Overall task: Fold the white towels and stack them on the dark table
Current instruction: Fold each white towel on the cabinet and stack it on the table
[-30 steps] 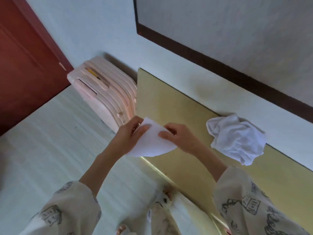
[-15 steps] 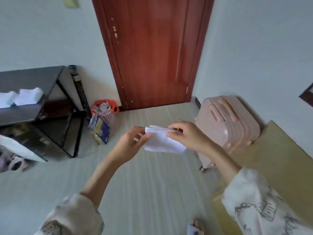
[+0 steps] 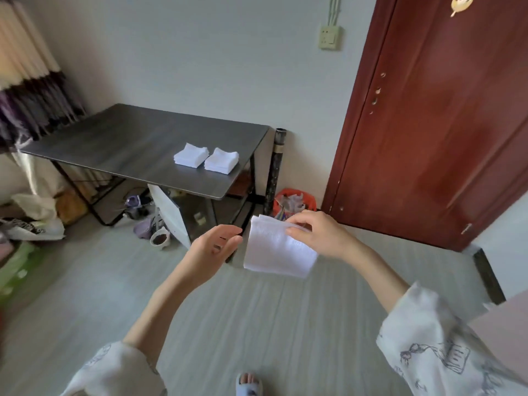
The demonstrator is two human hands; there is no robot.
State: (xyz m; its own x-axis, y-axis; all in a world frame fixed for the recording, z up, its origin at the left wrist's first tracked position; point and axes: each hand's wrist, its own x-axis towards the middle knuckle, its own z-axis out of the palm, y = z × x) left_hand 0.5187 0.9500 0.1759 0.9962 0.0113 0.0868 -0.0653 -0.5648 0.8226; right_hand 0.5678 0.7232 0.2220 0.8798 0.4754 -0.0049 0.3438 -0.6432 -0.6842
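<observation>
A folded white towel (image 3: 278,250) hangs in the air in front of me, pinched at its upper right edge by my right hand (image 3: 317,235). My left hand (image 3: 214,250) is just left of the towel, fingers relaxed and apart from the cloth, holding nothing. Ahead stands the dark table (image 3: 120,144). Two stacks of folded white towels sit side by side near its right end: a left stack (image 3: 191,159) and a right stack (image 3: 221,164).
A red-brown door (image 3: 440,124) fills the right. An orange basket (image 3: 294,202) and a dark pole (image 3: 275,167) stand between table and door. Bowls, a white panel (image 3: 171,215) and clutter lie under the table, bags at the far left. My slippered foot (image 3: 249,384) is on the grey floor.
The view swung left from the yellow mat and pink suitcase to the dark table. My left hand let go of the folded towel, which my right hand alone now holds.
</observation>
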